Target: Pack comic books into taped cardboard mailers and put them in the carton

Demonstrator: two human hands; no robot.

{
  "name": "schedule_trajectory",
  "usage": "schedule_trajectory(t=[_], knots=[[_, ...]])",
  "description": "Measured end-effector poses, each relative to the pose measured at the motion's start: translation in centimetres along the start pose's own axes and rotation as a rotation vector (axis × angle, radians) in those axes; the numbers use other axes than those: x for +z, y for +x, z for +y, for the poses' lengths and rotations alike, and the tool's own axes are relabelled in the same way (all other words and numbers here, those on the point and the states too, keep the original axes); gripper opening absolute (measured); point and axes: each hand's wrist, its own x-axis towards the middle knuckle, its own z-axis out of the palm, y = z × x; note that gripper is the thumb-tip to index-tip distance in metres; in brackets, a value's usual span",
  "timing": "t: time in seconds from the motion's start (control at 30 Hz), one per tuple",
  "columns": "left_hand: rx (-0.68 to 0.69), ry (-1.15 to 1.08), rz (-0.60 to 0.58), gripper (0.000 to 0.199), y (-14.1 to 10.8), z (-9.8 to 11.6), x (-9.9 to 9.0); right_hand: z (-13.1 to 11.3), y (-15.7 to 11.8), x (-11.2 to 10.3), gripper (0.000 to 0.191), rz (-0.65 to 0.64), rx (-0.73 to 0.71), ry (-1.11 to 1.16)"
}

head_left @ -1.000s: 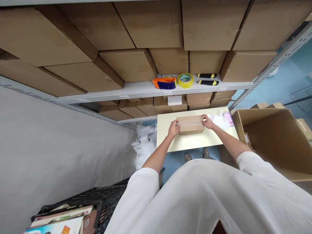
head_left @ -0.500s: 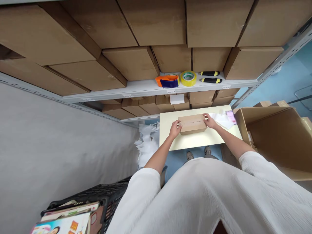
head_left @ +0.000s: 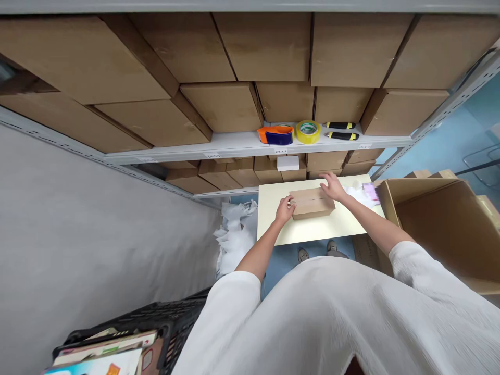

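A small closed cardboard box [head_left: 312, 203] lies on the cream tabletop [head_left: 269, 229], a seam running along its top. My left hand [head_left: 286, 210] grips the left end of the box, thumb and fingers closed round its edge. Over the far right corner of the box is my right hand [head_left: 332, 186], its fingers apart and stretched toward the shelf; whether it touches the box I cannot tell. White packing material [head_left: 359, 194] with a blurred pinkish patch lies to the right of the box.
On the shelf edge [head_left: 242, 139] sit an orange and blue tape dispenser [head_left: 276, 135], a yellow tape roll [head_left: 308, 132] and two black-yellow utility knives [head_left: 342, 136]. A large open carton [head_left: 390, 205] stands right. A black crate [head_left: 172, 317] holds books at lower left.
My right hand has let go of the box's right end, lifted and opened toward the shelf. My left hand stays on the box. The camera view has tilted up slightly.
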Motion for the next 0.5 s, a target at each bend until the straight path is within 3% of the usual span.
schedule_trajectory(t=[0.17, 0.3, 0.4, 0.5], knots=[[-0.013, -0.02, 0.006, 0.038, -0.1, 0.2, 0.4, -8.4, 9.1, -3.7, 0.061, -0.001, -0.289, -0.164], [-0.038, -0.022, -0.006, 0.038, -0.2, 0.6, 0.6, -13.8, 15.5, -5.1, 0.062, -0.009, -0.377, -0.279], [-0.058, -0.026, -0.009, 0.038, -0.2, 0.8, 0.7, -15.8, 18.6, -5.1, 0.051, -0.033, -0.36, -0.337], [-0.06, -0.028, -0.005, 0.039, -0.4, 0.9, 0.7, -16.2, 20.3, -4.6, 0.041, -0.086, -0.313, -0.359]])
